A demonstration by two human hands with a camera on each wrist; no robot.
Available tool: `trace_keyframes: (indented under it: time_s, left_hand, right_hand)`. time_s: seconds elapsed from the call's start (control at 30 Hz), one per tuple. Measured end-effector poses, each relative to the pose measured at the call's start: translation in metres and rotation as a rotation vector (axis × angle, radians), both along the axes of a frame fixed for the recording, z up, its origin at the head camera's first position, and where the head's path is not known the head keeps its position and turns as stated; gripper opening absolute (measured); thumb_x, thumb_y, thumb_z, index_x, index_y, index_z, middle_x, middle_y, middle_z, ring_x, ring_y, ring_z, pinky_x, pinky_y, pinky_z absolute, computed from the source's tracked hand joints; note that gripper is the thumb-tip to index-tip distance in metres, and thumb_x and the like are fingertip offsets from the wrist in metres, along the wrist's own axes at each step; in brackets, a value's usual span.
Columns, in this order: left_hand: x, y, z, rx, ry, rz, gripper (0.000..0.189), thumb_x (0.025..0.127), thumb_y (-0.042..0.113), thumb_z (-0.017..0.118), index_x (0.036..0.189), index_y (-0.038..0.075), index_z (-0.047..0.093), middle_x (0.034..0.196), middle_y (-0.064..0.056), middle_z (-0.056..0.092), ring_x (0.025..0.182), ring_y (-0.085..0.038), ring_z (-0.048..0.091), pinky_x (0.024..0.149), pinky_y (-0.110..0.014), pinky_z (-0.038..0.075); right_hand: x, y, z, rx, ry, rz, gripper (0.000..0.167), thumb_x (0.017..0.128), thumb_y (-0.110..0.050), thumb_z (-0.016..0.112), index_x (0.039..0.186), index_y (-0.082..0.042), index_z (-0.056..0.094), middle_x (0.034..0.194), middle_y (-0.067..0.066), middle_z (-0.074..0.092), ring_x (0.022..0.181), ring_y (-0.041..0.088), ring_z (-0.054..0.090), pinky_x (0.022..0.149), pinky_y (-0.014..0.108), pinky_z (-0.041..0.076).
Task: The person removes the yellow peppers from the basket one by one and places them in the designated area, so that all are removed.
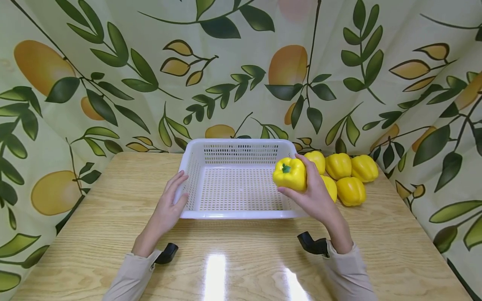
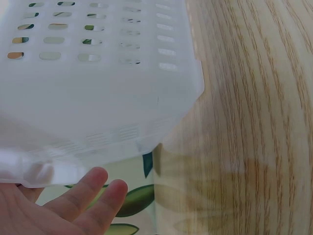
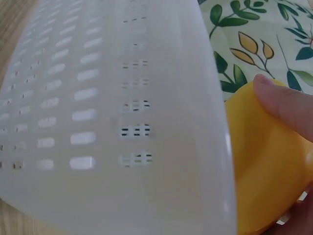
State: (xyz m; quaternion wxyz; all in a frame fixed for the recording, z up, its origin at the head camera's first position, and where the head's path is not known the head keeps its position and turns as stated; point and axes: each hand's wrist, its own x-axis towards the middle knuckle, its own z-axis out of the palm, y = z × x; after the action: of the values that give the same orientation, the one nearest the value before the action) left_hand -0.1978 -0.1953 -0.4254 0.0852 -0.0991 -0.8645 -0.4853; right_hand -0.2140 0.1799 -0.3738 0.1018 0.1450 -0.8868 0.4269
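A white plastic basket [image 1: 241, 214] with slotted walls stands on the table. My right hand [image 1: 312, 188] grips a yellow bell pepper [image 1: 289, 173] over the basket's right side, thumb below and fingers behind, its green stem facing left. The right wrist view shows the same bell pepper [image 3: 266, 156] beside the basket wall [image 3: 186, 147], with part of the hand [image 3: 288, 107] around it. At the basket's left rim, my left hand [image 1: 169, 205] rests with relaxed fingers. In the left wrist view two straight fingers [image 2: 100, 196] extend past the basket's rim [image 2: 58, 178].
Several more yellow bell peppers [image 1: 351, 191] sit in a group on the table [image 1: 241, 259] to the right of the basket. A leaf-and-fruit patterned curtain [image 1: 241, 83] hangs behind the table. Black wrist mounts [image 1: 312, 243] stick out from both sleeves.
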Motion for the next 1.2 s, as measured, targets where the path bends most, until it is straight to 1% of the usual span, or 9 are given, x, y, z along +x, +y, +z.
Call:
trace_keyframes:
  time_s: [0.17, 0.33, 0.43, 0.53, 0.6, 0.83, 0.97, 1.13, 1.2]
  left_hand:
    - [0.0, 0.0, 0.0, 0.006, 0.0, -0.006, 0.05, 0.097, 0.003, 0.049, 0.146, -0.001, 0.041, 0.162, -0.015, 0.024, 0.152, -0.04, 0.017, 0.121, -0.063, 0.016]
    - [-0.001, 0.0, 0.0, 0.01, 0.001, -0.012, 0.05, 0.098, 0.003, 0.049, 0.147, -0.001, 0.041, 0.163, -0.015, 0.023, 0.152, -0.04, 0.017, 0.122, -0.063, 0.016]
    - [-0.001, 0.0, 0.0, 0.009, -0.003, -0.012, 0.05, 0.098, 0.004, 0.048, 0.147, -0.001, 0.04, 0.163, -0.015, 0.023, 0.152, -0.039, 0.016, 0.122, -0.063, 0.015]
    - [-0.001, 0.0, 0.0, 0.01, -0.005, -0.011, 0.05, 0.098, 0.004, 0.048, 0.147, -0.001, 0.04, 0.163, -0.015, 0.023, 0.152, -0.039, 0.016, 0.122, -0.063, 0.015]
    - [-0.001, 0.0, 0.0, 0.01, -0.005, -0.01, 0.05, 0.097, 0.004, 0.048, 0.147, 0.0, 0.04, 0.163, -0.015, 0.023, 0.152, -0.039, 0.016, 0.122, -0.063, 0.015]
    - [-0.001, 0.0, 0.0, 0.01, -0.009, -0.006, 0.05, 0.097, 0.003, 0.048, 0.146, -0.001, 0.041, 0.163, -0.014, 0.023, 0.152, -0.039, 0.016, 0.122, -0.063, 0.015]
    - [-0.001, 0.0, 0.0, 0.017, -0.014, -0.007, 0.05, 0.097, 0.003, 0.048, 0.146, -0.001, 0.041, 0.163, -0.014, 0.023, 0.153, -0.038, 0.016, 0.122, -0.063, 0.015]
    - [0.0, 0.001, 0.001, 0.017, -0.019, -0.005, 0.051, 0.097, 0.004, 0.049, 0.147, 0.0, 0.041, 0.163, -0.013, 0.023, 0.153, -0.038, 0.016, 0.122, -0.063, 0.016]
    - [0.0, 0.001, 0.001, 0.015, -0.02, -0.003, 0.051, 0.097, 0.004, 0.049, 0.147, 0.0, 0.041, 0.163, -0.013, 0.023, 0.153, -0.038, 0.016, 0.122, -0.063, 0.016]
  right_hand:
    - [0.0, 0.009, 0.003, -0.006, 0.01, -0.025, 0.095, 0.081, -0.022, 0.082, 0.155, -0.014, 0.023, 0.142, 0.019, 0.043, 0.113, 0.032, 0.049, 0.094, 0.048, 0.045]
    - [0.001, 0.021, 0.008, -0.017, 0.063, -0.066, 0.093, 0.078, -0.016, 0.084, 0.153, -0.012, 0.029, 0.14, 0.018, 0.046, 0.112, 0.03, 0.049, 0.09, 0.04, 0.045]
    - [0.002, 0.027, 0.009, -0.011, 0.067, -0.09, 0.094, 0.077, -0.017, 0.085, 0.153, -0.012, 0.029, 0.14, 0.018, 0.047, 0.112, 0.03, 0.05, 0.088, 0.039, 0.045]
    - [0.002, 0.032, 0.01, -0.011, 0.045, -0.114, 0.096, 0.078, -0.021, 0.085, 0.154, -0.014, 0.027, 0.141, 0.019, 0.046, 0.113, 0.033, 0.05, 0.089, 0.043, 0.045]
    - [0.002, 0.035, 0.011, -0.012, 0.024, -0.131, 0.096, 0.079, -0.024, 0.084, 0.155, -0.015, 0.024, 0.141, 0.02, 0.045, 0.113, 0.034, 0.05, 0.088, 0.042, 0.045]
    - [0.002, 0.052, 0.011, -0.029, -0.031, -0.199, 0.095, 0.081, -0.029, 0.082, 0.154, -0.014, 0.022, 0.139, 0.021, 0.046, 0.112, 0.034, 0.049, 0.081, 0.02, 0.043]
    - [-0.001, 0.062, 0.009, -0.047, -0.059, -0.221, 0.095, 0.083, -0.03, 0.081, 0.155, -0.014, 0.022, 0.141, 0.02, 0.045, 0.113, 0.029, 0.048, 0.078, 0.013, 0.043]
    - [-0.004, 0.073, 0.005, -0.051, -0.081, -0.257, 0.095, 0.085, -0.031, 0.078, 0.157, -0.016, 0.018, 0.143, 0.02, 0.042, 0.113, 0.027, 0.045, 0.078, 0.013, 0.043]
    - [-0.004, 0.078, 0.004, -0.05, -0.083, -0.265, 0.095, 0.086, -0.032, 0.077, 0.158, -0.016, 0.016, 0.146, 0.02, 0.04, 0.114, 0.028, 0.044, 0.08, 0.017, 0.042]
